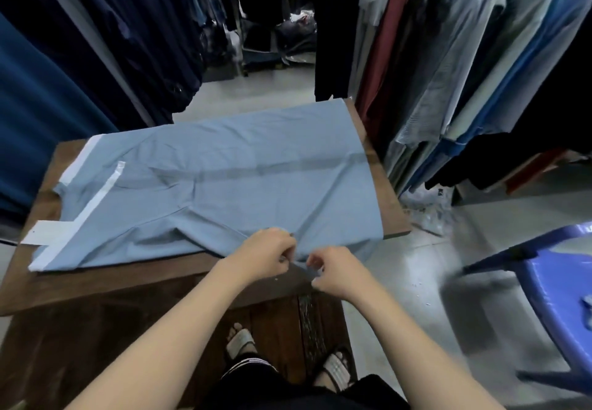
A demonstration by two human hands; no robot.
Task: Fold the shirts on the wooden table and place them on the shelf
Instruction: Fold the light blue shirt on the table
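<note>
Blue shirt (224, 179) lies flat across the wooden worktop (96, 284). Its near edge is pinched by the left hand (267, 256) and the right hand (336, 273), each grip narrow (the two almost touching); spreading them apart should keep the fold straight and taut.

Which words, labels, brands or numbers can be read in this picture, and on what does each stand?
No text can be read.
The white strip at the left end of the shirt bears only a tiny speck, too small to read.
</note>
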